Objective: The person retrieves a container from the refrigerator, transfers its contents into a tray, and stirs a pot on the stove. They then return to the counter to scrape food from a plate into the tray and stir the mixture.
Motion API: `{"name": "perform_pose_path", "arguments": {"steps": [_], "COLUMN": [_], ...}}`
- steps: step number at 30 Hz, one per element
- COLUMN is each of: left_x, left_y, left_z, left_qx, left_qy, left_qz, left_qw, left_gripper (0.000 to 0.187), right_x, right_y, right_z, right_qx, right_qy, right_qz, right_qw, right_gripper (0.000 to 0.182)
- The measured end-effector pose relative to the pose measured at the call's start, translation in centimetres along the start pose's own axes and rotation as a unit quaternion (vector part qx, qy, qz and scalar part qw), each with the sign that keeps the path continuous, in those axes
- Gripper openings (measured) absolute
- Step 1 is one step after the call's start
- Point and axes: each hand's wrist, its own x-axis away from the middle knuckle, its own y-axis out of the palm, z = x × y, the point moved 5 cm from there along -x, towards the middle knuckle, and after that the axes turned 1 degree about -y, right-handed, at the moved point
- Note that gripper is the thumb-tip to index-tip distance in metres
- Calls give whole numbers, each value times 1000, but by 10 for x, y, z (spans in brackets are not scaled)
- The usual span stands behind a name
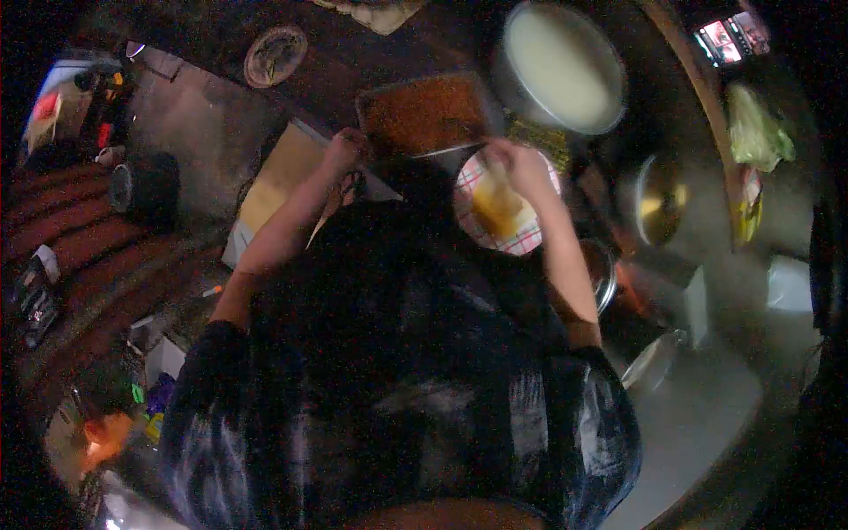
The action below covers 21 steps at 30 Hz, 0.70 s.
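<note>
My left hand (347, 148) is closed at the near left corner of a rectangular tray (481, 150) and seems to grip its edge. Reddish-brown contents (424, 113) fill that tray. At the tray's near right corner, the curled fingers of my right hand (519, 168) hang over a round plate (535, 237) with a red-and-white checked pattern. A yellow smear of food (496, 212) lies on the plate, blurred. What the right fingers hold, if anything, cannot be made out.
A large metal bowl (621, 106) of whitish contents stands beyond the plate. Right of it are a shiny round pan (661, 199) and a plastic bag (758, 128). A tan board (274, 185) lies by my left forearm; a small round dish (276, 56) sits farther off.
</note>
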Motion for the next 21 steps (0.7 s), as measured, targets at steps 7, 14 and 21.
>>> {"name": "perform_pose_path", "arguments": {"steps": [7, 14, 21], "left_x": [-10, -39, -32], "left_y": [5, -7, 19], "left_z": [18, 24, 77], "left_qx": [-142, 54, -265], "left_qy": [95, 75, 372], "left_qz": [53, -9, 13], "left_qw": [984, 996, 889], "left_gripper": [17, 14, 13], "right_x": [17, -11, -36], "right_y": [-20, 19, 52], "right_z": [-11, -30, -26], "right_qx": [3, 42, 63], "right_qy": [-16, -69, -118], "right_qz": [-39, -83, -52], "right_qw": [999, 993, 990], "right_gripper": [24, 28, 29]}}
